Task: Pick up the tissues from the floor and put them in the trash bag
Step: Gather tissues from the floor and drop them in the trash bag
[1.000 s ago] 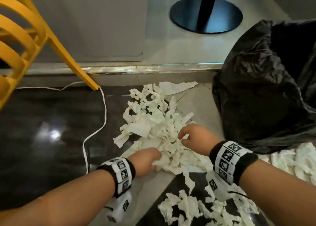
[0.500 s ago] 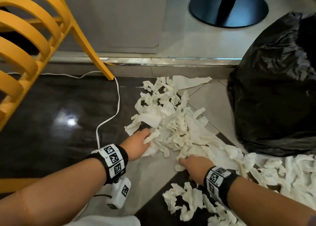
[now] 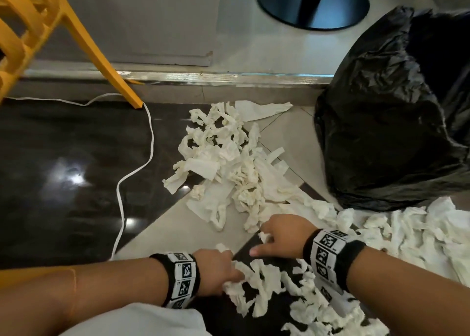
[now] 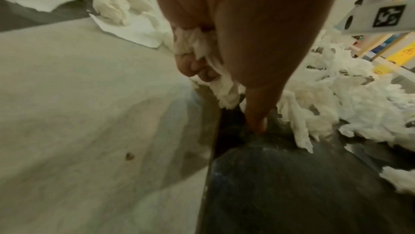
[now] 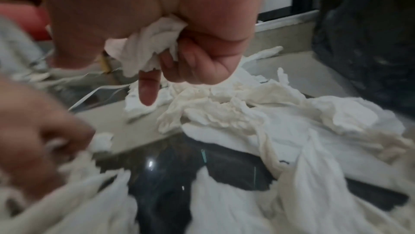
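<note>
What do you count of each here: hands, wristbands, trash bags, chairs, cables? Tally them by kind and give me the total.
Hands: 2 (left hand, right hand, both gripping tissues)
Wristbands: 2 (left wristband, right wristband)
Trash bag: 1
Chair: 1
Cable: 1
Total: 7

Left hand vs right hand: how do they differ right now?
The left hand is nearer the person, at the strips on the dark tile; the right hand is further out, at the edge of the big tissue pile. The left hand's index finger points down to the floor; the right hand's thumb sticks out sideways. Both hold a crumpled wad of tissue in curled fingers, and both are low over the floor.
</note>
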`<state>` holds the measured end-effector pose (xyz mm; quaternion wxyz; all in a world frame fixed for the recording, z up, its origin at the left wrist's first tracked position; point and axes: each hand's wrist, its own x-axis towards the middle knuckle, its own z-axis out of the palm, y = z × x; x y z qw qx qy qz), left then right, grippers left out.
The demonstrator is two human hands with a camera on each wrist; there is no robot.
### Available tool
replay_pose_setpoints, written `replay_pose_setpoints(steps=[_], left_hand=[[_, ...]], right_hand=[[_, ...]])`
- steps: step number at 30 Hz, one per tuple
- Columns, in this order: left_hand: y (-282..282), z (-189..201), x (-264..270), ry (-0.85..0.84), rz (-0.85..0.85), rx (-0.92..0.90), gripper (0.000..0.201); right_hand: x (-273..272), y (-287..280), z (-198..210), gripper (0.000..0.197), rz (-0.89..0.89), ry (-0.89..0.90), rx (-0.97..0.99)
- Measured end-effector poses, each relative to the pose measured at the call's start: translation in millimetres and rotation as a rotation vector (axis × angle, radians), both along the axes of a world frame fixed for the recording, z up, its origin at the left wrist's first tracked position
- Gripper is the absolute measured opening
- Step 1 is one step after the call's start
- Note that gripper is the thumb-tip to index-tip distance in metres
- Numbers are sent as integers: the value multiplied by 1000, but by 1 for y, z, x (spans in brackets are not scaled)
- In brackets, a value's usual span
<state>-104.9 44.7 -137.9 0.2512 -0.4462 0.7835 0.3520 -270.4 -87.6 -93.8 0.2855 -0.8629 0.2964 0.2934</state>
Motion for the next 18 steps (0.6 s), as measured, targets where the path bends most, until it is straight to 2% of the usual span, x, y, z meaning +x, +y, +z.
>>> replay_pose_setpoints(steps=[2, 5, 7, 9, 11, 16, 18], left_hand=[[0, -1, 2, -5, -1, -37, 34], [-5, 3, 7, 41, 100, -88, 27], [-8, 8, 10, 85, 211, -123, 25], [-11, 12, 16, 113, 303, -152, 22], [-12, 15, 24, 124, 366, -181, 17], [-13, 20, 40, 45, 416, -213, 12], [-12, 23, 42, 14, 399, -217, 17]], right_hand=[[-3, 13, -1, 67, 152, 47, -72], [-6, 35, -14, 72, 263, 147, -88], [-6, 45, -27, 61, 277, 219, -90], [-5, 46, -33, 37, 302, 234, -93], [-4, 38, -33, 29, 246, 195, -62], [9, 11, -17, 9, -92, -49, 87], [13, 13, -17, 23, -78, -88, 105]])
